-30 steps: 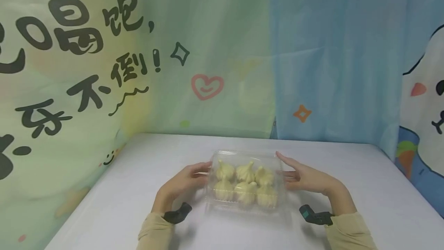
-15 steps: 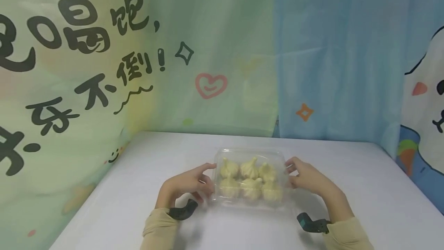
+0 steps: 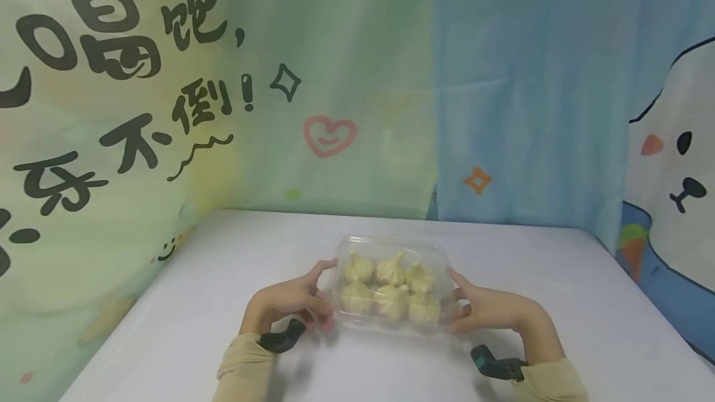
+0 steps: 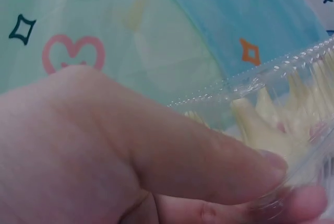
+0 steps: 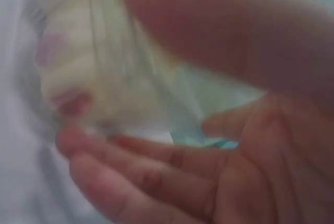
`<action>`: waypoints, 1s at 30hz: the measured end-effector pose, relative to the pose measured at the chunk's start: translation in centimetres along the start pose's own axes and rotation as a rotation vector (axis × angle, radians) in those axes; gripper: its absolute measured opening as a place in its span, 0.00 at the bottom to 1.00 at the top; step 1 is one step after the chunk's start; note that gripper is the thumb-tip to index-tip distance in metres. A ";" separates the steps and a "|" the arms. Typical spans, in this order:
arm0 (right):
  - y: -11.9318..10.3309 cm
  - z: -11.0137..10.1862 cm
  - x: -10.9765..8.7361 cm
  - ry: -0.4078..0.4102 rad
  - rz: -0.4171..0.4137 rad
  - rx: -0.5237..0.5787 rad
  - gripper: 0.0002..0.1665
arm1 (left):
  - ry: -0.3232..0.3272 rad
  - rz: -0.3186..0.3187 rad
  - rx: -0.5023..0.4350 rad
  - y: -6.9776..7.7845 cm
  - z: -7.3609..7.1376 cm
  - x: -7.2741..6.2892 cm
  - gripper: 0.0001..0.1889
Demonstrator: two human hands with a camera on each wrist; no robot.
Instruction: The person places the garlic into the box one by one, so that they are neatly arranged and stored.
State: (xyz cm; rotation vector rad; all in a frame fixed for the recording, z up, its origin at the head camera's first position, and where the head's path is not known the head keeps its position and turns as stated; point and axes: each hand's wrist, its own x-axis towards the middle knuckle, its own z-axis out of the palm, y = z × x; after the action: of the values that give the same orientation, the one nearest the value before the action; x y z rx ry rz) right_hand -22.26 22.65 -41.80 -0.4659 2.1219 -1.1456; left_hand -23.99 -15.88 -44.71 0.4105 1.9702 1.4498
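Note:
A clear plastic lidded box (image 3: 385,244) is held between both hands in the head view. Several pale yellow garlic bulbs (image 3: 389,270) with pointed stems sit inside it in two rows. At the box's left side, my left hand (image 3: 290,299) grips the edge. The left wrist view shows its thumb (image 4: 219,166) pressed on the plastic, with fingers below. My right hand (image 3: 494,310) holds the opposite side. Blurred in the right wrist view, its thumb (image 5: 209,25) lies over the box and the fingers (image 5: 156,177) reach beneath. Some fingertips are hidden.
The box is over a white table (image 3: 268,234). Printed curtains, one green (image 3: 357,48) and one blue (image 3: 530,79), hang behind it. Dark devices with cameras are worn at the left wrist (image 3: 283,335) and right wrist (image 3: 497,363).
The right hand's fingers draw in, then stretch along the box's right side again. The left thumb and fingers shift their hold nearer the front corner. The view sways sideways; the box stays mid-table.

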 end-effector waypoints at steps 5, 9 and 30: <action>-0.3 0.4 0.4 0.034 -0.007 -0.007 0.70 | 0.002 0.004 -0.047 -0.3 -0.2 0.1 0.48; -0.1 0.4 0.5 0.032 -0.022 0.017 0.69 | -0.003 0.042 -0.011 -0.4 -0.4 0.1 0.48; 0.2 -0.1 0.3 0.039 -0.054 -0.029 0.69 | 0.018 0.112 0.038 -0.6 -0.3 1.0 0.46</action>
State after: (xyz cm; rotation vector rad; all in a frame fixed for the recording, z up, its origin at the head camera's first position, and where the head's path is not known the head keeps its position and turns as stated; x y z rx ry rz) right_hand -22.56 22.60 -42.06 -0.5206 2.1734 -1.1640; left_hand -24.83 -15.72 -45.49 0.5342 2.0199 1.4917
